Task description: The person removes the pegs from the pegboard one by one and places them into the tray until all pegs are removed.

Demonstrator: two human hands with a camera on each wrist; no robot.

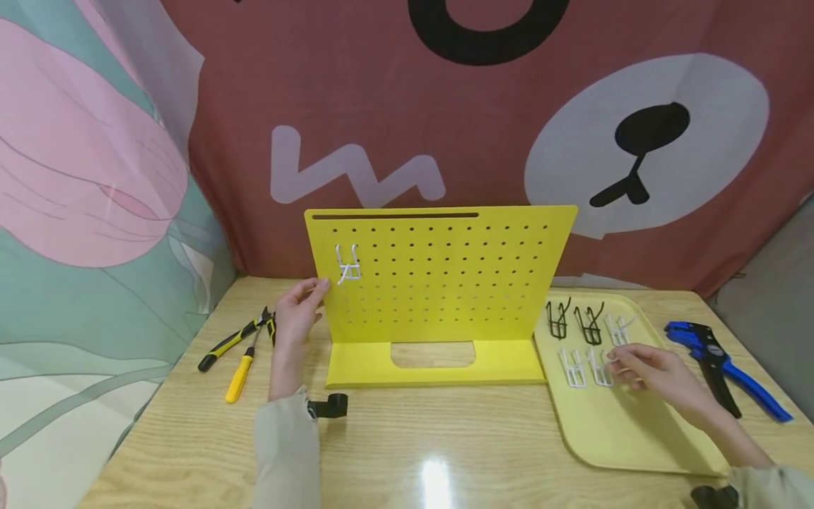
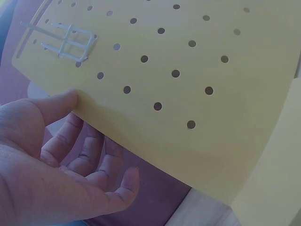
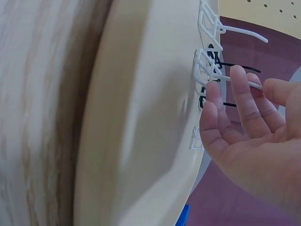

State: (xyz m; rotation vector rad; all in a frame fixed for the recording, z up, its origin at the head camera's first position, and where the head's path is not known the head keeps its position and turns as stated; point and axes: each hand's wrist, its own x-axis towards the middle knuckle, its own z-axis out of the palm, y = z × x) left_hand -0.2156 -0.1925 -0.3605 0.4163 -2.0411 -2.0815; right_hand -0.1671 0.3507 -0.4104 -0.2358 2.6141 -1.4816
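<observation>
A yellow pegboard (image 1: pixel 445 276) stands upright on its base in the middle of the table. My left hand (image 1: pixel 299 311) grips its left edge, thumb on the front face and fingers behind, as the left wrist view (image 2: pixel 70 155) also shows. One white wire hook (image 1: pixel 348 265) hangs at the board's upper left. To the right, my right hand (image 1: pixel 655 371) is over a pale yellow tray (image 1: pixel 636 438). Its thumb and forefinger pinch the prong of a white wire hook (image 3: pixel 204 66) that still rests in the tray. Other white hooks (image 1: pixel 574 369) and two black hooks (image 1: pixel 590 325) lie beside it.
Left of the board lie yellow-and-black pliers (image 1: pixel 229 345) and a screwdriver with a yellow handle (image 1: pixel 239 378). A blue-and-black wire stripper (image 1: pixel 725 364) is right of the tray. Printed cloth (image 1: pixel 381 106) hangs behind the wooden table (image 1: pixel 394 445).
</observation>
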